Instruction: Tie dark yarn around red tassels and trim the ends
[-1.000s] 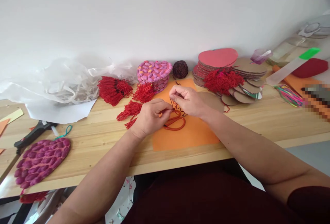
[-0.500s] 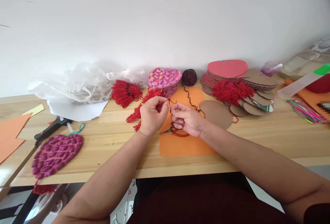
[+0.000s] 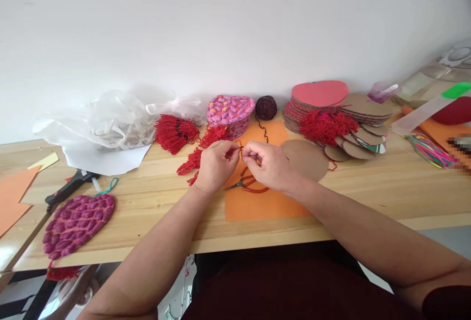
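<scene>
Over an orange sheet (image 3: pixel 257 208), my left hand (image 3: pixel 218 165) and my right hand (image 3: pixel 270 164) meet fingertip to fingertip. Both pinch a thin dark yarn (image 3: pixel 241 149) stretched across the small gap between them. A bit of red yarn shows at the left fingertips. Behind my hands, a dark strand runs down from a dark brown yarn ball (image 3: pixel 265 108). Below them lie scissors (image 3: pixel 253 185) with red handles. Red yarn tassels (image 3: pixel 189 162) lie just left of my left hand, and a brown cardboard heart (image 3: pixel 307 160) lies right of my right hand.
A bunch of red tassels (image 3: pixel 175 133) sits beside a white plastic bag (image 3: pixel 121 119). Stacked pink-and-purple hearts (image 3: pixel 231 113) and red cardboard hearts (image 3: pixel 320 93) stand by the wall. At left are a glue gun (image 3: pixel 71 185) and a purple heart (image 3: pixel 79 222).
My right hand has turned, its back now more toward me, and its fingertips have come closer to the left ones. The view has shifted slightly. Both hands still pinch the yarn.
</scene>
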`<control>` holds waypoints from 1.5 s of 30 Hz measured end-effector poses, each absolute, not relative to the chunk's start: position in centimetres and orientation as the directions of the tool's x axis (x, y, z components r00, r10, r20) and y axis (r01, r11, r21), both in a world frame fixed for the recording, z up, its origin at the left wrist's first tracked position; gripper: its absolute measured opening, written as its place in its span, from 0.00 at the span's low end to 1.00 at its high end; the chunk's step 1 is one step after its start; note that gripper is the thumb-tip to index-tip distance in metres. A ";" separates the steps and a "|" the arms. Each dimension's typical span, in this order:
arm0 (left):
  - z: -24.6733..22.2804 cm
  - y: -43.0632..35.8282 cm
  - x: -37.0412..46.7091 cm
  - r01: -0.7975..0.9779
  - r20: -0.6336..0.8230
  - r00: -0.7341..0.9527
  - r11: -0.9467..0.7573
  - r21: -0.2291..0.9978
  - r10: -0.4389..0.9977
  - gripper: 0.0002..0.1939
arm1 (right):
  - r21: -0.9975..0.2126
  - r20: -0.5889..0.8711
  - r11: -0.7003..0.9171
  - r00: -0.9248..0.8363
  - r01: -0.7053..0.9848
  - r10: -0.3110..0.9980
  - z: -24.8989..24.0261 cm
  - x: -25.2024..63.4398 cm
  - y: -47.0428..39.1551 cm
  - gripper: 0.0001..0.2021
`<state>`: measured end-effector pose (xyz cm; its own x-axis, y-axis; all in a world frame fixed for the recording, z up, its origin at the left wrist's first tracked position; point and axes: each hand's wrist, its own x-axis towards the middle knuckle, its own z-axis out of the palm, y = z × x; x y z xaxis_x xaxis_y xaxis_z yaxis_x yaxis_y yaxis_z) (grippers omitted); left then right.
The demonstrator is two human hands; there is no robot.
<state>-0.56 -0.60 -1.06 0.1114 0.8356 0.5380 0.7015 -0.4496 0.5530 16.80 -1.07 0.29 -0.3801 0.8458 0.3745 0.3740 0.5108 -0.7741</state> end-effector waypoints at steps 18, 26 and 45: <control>-0.3 -1.0 0.2 0.079 0.313 0.016 -0.313 0.946 0.950 0.09 | -0.773 -0.237 -0.448 -0.452 -0.449 0.860 0.0 16.4 0.6 0.13; -1.0 -1.1 0.5 0.487 0.462 -0.103 -0.361 0.796 0.881 0.07 | -0.723 -0.349 -0.495 -0.363 -0.482 0.864 0.4 15.4 -0.6 0.12; -1.0 -1.2 0.6 0.493 0.508 0.012 -0.447 0.746 0.861 0.04 | -0.868 -0.327 -0.350 -0.125 -0.353 0.937 0.7 15.6 -0.4 0.07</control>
